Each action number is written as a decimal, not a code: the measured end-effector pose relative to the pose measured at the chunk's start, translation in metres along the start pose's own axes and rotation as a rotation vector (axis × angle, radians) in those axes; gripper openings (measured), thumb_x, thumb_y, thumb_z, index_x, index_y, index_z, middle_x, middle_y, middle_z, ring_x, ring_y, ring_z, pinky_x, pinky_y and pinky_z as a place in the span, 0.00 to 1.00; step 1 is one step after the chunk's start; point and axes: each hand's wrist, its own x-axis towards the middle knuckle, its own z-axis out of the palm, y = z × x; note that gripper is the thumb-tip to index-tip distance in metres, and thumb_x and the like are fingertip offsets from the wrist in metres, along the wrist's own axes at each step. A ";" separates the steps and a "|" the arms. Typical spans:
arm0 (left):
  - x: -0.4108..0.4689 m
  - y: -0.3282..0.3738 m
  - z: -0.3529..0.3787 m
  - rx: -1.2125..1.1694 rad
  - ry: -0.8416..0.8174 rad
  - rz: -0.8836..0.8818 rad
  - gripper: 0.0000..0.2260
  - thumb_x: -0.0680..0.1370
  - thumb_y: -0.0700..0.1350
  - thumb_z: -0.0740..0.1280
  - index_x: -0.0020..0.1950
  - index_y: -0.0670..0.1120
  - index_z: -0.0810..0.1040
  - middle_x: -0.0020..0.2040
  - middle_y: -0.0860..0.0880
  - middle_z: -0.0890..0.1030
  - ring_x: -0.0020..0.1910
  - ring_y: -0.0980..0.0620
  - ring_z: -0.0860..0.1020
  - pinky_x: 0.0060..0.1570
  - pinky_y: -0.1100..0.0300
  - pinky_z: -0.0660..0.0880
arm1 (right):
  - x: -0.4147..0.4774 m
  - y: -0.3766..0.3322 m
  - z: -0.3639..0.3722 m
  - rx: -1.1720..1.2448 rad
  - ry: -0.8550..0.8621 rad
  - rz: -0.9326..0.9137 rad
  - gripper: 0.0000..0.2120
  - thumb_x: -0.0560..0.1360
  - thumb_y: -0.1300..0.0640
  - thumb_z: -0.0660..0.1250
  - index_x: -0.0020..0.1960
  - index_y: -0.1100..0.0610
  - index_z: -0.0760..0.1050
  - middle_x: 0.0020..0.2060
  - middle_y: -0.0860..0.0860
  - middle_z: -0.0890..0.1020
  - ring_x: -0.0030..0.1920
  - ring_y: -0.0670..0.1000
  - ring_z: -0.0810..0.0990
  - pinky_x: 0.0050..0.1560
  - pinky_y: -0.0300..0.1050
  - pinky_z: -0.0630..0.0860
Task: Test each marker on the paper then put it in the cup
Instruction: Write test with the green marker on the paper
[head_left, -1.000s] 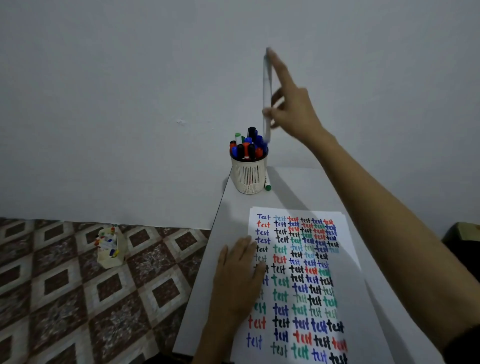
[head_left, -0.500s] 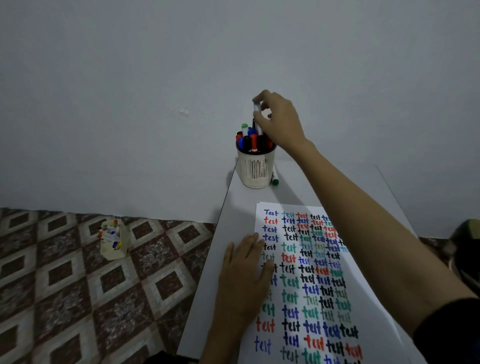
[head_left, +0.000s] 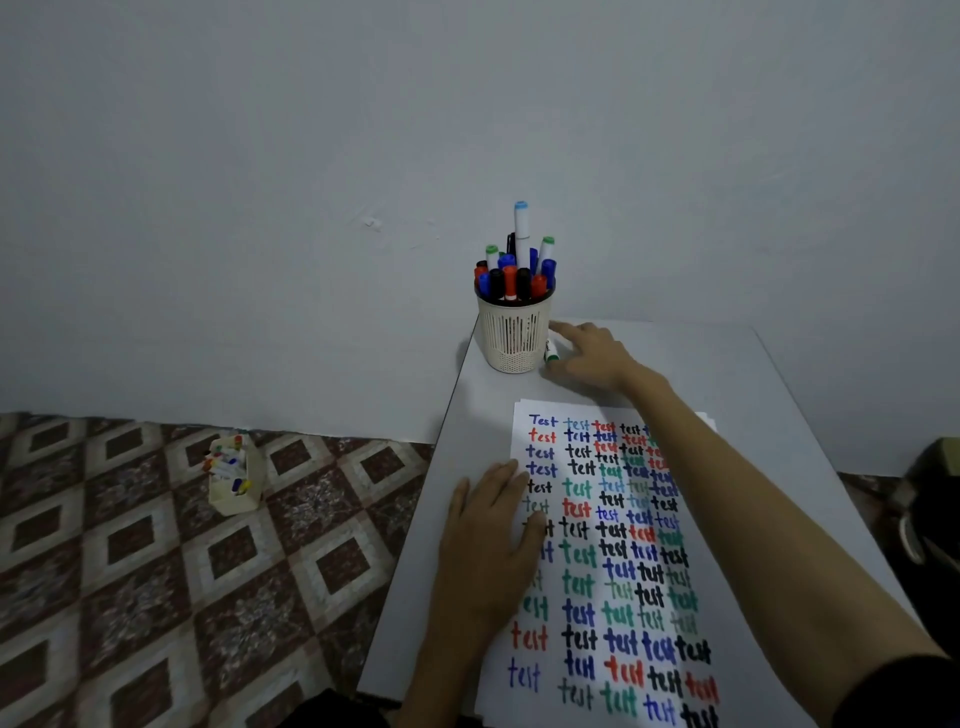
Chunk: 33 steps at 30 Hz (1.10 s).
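A: Where does the view look from?

B: From the person's head, above the near edge of the table, facing forward and down.

A: How near is it?

B: Near enough that the paper runs off the bottom edge, while the cup stands at the far left corner against the wall.

A: Anything else in frame?

B: It's wide-angle: the tiled floor fills the left. It is the only view, so nothing is shared.

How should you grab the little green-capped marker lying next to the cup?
Pinch the white barrel of the green-capped marker from above and the right, probably. It lies flat on the grey table against the cream slotted cup, so the left side is blocked.
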 end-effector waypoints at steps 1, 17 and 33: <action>0.000 0.000 0.000 -0.001 0.003 0.000 0.32 0.74 0.63 0.46 0.73 0.49 0.64 0.73 0.55 0.63 0.72 0.62 0.57 0.74 0.59 0.44 | -0.003 0.000 0.005 -0.023 0.071 -0.007 0.32 0.74 0.39 0.65 0.75 0.46 0.61 0.68 0.60 0.69 0.67 0.60 0.68 0.65 0.57 0.68; 0.000 0.000 0.000 -0.022 0.012 0.007 0.27 0.77 0.59 0.55 0.71 0.47 0.67 0.72 0.51 0.66 0.71 0.57 0.62 0.74 0.58 0.47 | -0.120 -0.012 -0.002 1.063 0.882 0.201 0.05 0.76 0.61 0.64 0.47 0.59 0.79 0.37 0.54 0.78 0.36 0.50 0.73 0.35 0.45 0.74; -0.019 0.033 -0.013 0.143 0.093 0.538 0.15 0.78 0.39 0.57 0.63 0.37 0.72 0.50 0.42 0.79 0.45 0.45 0.77 0.43 0.52 0.78 | -0.257 -0.042 0.036 1.404 0.447 -0.021 0.08 0.78 0.59 0.66 0.48 0.66 0.75 0.30 0.57 0.75 0.26 0.52 0.69 0.27 0.42 0.70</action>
